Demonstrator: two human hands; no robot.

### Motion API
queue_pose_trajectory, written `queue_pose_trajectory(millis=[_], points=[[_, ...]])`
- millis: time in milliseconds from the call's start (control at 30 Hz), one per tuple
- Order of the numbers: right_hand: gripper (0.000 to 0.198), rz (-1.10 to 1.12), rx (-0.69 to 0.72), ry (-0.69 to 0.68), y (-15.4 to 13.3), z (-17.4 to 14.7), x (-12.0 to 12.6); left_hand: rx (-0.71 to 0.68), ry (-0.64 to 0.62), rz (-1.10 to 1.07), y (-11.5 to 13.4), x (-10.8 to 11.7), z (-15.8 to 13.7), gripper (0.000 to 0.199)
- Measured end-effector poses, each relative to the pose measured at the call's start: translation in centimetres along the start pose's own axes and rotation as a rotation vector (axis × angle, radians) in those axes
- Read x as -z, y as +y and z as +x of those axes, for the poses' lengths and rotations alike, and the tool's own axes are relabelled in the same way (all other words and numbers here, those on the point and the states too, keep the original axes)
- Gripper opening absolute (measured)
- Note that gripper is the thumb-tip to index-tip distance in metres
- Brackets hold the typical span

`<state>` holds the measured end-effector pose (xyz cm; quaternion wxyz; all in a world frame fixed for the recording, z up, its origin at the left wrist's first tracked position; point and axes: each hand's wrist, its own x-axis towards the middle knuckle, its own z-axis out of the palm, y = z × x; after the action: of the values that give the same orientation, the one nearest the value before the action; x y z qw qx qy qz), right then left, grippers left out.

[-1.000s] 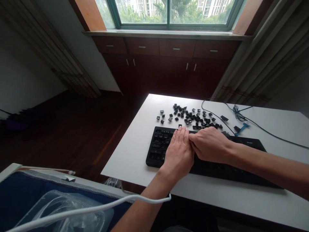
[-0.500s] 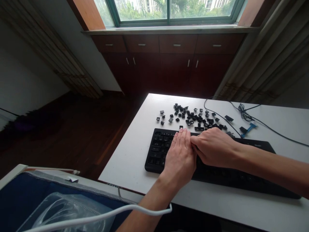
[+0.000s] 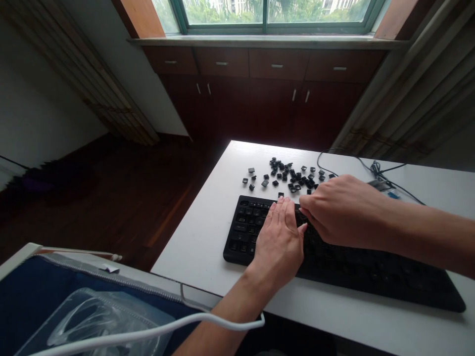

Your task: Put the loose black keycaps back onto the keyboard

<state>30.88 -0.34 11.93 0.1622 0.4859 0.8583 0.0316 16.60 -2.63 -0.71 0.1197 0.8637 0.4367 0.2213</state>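
Table (image 3: pixel 196 232) beyond fingertips (image 3: pixel 281 200): many loose keys (image 3: pixel 284 176); some left on keyboard (image 3: pixel 367 267), beneath flat left hand (image 3: pixel 280 242); right hand (image 3: pixel 341 210) curled, hold unclear.

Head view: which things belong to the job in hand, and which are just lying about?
Belongs, apparently: long black keyboard under the left hand; small black square keycaps.
Just lying about, apparently: clear plastic bag; thin bundled black cable, any link to the keyboard hidden.
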Motion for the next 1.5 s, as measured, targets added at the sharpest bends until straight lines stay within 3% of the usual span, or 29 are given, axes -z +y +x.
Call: queue_pose_trajectory(millis=[100,200,433,533,633,733,867,1067,1200,1500], points=[[0.024,0.001,-0.006,-0.041,0.8,-0.8,1.1,-0.008,0.044,-0.026,-0.1,-0.2,0.1,0.057],[0.03,0.085,-0.105,-0.007,2.0,-2.7,0.2,-0.039,0.044,-0.06,-0.3,0.3,0.3,0.056],[0.048,0.46,-0.464,-0.049,6.6,-10.0,-7.5,-0.132,-0.026,-0.053,-2.2,4.3,0.0,0.047],[0.053,0.605,-0.719,0.069,7.3,-13.3,-10.5,-0.16,-0.065,-0.082,-3.0,6.0,0.5,0.044],[0.055,0.562,-0.987,0.194,7.3,-15.8,-12.7,-0.187,-0.117,-0.062,-3.1,7.2,2.5,0.033],[0.051,0.524,-1.093,0.289,7.2,-17.0,-14.3,-0.229,-0.281,0.016,-2.4,7.5,5.6,0.03],[0.047,0.541,-1.084,0.369,7.9,-17.1,-15.8,-0.247,-0.463,0.037,-1.4,6.4,9.9,0.029],[0.033,0.545,-0.939,0.394,9.2,-18.0,-17.5,-0.122,-0.691,0.102,-0.3,4.8,14.3,0.037],[0.031,0.509,-0.827,0.337,9.9,-19.5,-18.6,-0.051,-0.782,0.139,0.5,4.3,15.9,0.033],[0.032,0.193,-0.688,0.56,11.2,-21.0,-22.0,0.089,-0.93,0.133,1.8,3.4,17.5,0.015]])
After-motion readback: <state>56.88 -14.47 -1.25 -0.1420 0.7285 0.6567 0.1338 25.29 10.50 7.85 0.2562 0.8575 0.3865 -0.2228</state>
